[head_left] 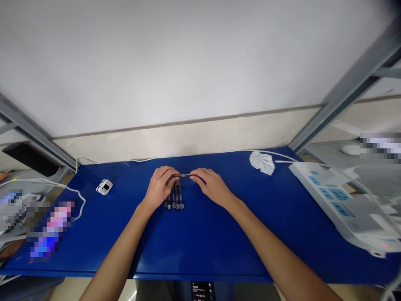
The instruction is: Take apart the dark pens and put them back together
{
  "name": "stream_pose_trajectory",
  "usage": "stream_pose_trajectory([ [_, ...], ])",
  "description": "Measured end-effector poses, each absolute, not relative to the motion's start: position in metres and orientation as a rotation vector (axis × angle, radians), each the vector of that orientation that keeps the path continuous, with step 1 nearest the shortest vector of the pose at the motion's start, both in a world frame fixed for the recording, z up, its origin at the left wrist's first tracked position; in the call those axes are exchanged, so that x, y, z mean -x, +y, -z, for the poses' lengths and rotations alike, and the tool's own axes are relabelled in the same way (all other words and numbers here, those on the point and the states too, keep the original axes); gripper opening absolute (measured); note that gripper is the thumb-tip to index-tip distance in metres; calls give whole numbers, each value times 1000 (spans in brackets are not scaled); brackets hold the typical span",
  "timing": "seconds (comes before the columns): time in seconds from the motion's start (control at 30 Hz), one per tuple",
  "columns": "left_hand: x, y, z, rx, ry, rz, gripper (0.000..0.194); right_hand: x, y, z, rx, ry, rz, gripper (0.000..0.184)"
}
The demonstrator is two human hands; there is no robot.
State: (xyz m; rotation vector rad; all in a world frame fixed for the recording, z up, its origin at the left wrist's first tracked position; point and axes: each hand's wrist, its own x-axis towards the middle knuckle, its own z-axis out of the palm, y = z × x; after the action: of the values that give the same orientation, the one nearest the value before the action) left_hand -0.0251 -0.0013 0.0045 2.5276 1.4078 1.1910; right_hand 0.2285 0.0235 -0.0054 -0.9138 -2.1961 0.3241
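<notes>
Both your hands on one slim dark pen (184, 175), seen from the head. The pen lies crosswise before you, its long axis running left to right and nearly level in the view; which end bears the tip is too small to tell. Your left hand (159, 187) pinches its left end between thumb and fingers; your right hand (213, 186) grips the right end likewise. It is located at the far ends of a row of pens (176, 195), which lie side by side on the blue tabletop (200, 240), their long axes running toward you, roughly square to the held one. A crumpled tissue (262, 162) lies to the right, near a white power strip (324, 190).
</notes>
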Motion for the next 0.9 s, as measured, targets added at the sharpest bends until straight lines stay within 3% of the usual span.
stream_pose_trajectory([
  [0.1,25,-2,-5,-2507,1435,-1177,30,-228,24,5,900,-2176,-334,20],
  [0.37,23,-1,-2,-2416,1405,-1224,21,-232,27,4,907,-2121,-447,19],
  [0.5,23,-2,-4,-2368,1362,-1273,19,-234,26,0,921,-2063,-663,21],
  [0.67,22,-4,-4,-2340,1342,-1320,17,-232,25,-5,896,-1720,-1057,22],
  [0.8,22,-2,1,-2367,1400,-1293,33,-232,33,-2,834,-1342,-1152,26],
  [0.9,27,2,5,-2396,1494,-1233,32,-237,40,-3,778,-1145,-1220,30],
])
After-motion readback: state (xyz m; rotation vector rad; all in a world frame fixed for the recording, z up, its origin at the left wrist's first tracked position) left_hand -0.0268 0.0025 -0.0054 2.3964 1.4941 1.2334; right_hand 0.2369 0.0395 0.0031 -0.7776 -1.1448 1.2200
